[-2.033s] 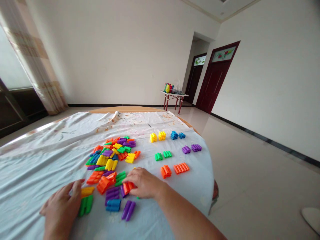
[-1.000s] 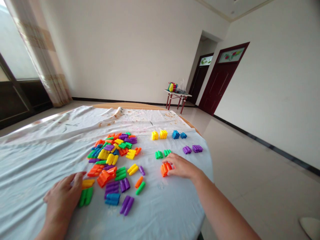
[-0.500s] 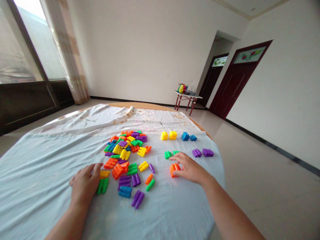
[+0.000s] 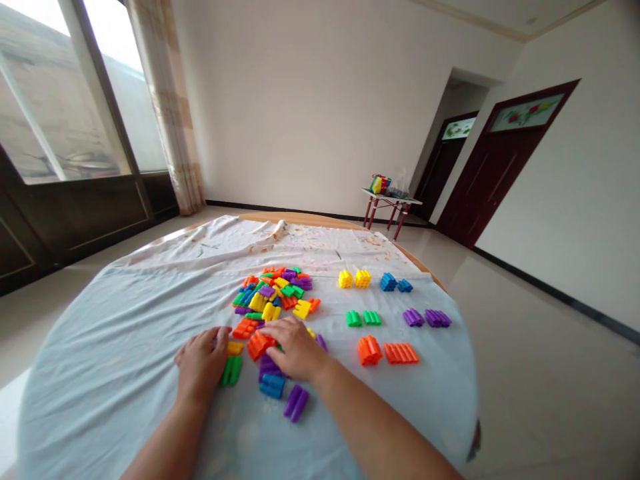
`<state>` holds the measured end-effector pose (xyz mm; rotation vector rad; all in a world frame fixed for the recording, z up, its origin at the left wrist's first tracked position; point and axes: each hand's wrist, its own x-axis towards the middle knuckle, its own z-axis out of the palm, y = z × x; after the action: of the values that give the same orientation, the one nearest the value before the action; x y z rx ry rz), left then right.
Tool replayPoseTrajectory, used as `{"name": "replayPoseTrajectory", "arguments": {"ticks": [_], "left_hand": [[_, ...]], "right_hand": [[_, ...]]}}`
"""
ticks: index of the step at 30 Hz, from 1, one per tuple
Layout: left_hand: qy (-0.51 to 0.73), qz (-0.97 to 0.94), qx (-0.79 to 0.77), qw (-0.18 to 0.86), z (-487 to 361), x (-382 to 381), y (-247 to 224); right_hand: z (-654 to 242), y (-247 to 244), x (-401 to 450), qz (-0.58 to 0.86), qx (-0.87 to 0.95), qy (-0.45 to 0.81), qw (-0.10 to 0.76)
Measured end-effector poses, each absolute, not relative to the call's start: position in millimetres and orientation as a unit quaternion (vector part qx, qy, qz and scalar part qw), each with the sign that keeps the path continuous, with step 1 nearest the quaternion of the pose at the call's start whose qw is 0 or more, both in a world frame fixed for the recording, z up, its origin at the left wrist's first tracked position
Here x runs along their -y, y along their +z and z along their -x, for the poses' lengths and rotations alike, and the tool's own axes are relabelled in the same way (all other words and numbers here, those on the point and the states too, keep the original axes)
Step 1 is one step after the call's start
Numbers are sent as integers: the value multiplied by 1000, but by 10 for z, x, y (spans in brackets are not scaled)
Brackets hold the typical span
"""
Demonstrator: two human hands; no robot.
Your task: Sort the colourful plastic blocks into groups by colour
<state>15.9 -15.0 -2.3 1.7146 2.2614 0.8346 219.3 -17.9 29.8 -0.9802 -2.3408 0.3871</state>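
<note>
My right hand (image 4: 295,348) reaches into the near part of a heap of plastic tube-shaped building blocks. Its thumb and fingers close around the right end of an orange block (image 4: 259,346), which still lies on the cloth. Purple blocks (image 4: 269,367) and a blue block (image 4: 272,386) lie just below this hand. My left hand (image 4: 203,360) rests on the cloth at the heap's left edge, fingers loosely out. Beside its fingertips are a yellow block (image 4: 235,348) and a green block (image 4: 231,371). A purple block (image 4: 296,403) lies nearest to me.
Sorted by colour on the right are yellow (image 4: 355,279), blue (image 4: 395,283), green (image 4: 363,318), purple (image 4: 427,318) and orange blocks (image 4: 387,351). The mixed heap (image 4: 273,293) extends behind my hands. A cloth (image 4: 125,327) covers the round table. A small table (image 4: 393,197) stands by the far wall.
My right hand has moved left, away from the orange blocks on the right to the orange block in the heap. My left hand stays beside the yellow and green blocks. The view has shifted.
</note>
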Motion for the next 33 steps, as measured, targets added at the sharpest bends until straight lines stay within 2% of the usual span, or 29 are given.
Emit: {"name": "replayPoseTrajectory", "arguments": {"ticks": [8,15,20,23,28,33], "left_hand": [[263,-582,-762,102,-158,144,-9],[242,-584,-765,123,-167,142,47],[208,-585,-773,132,-151,114,63],[184,-578,-782,143,-140,100,75],[175,-576,-784,154,-129,90,76],[187,-570,-784,159,-127,99,83]], "right_hand": [[-2055,281,114,401,893,87,186],[-2393,379,272,420,856,136,268],[-2560,306,361,417,860,172,238],[-2727,335,427,411,851,187,268],[-3321,578,614,433,816,181,339],[-4085,698,709,526,773,153,320]]}}
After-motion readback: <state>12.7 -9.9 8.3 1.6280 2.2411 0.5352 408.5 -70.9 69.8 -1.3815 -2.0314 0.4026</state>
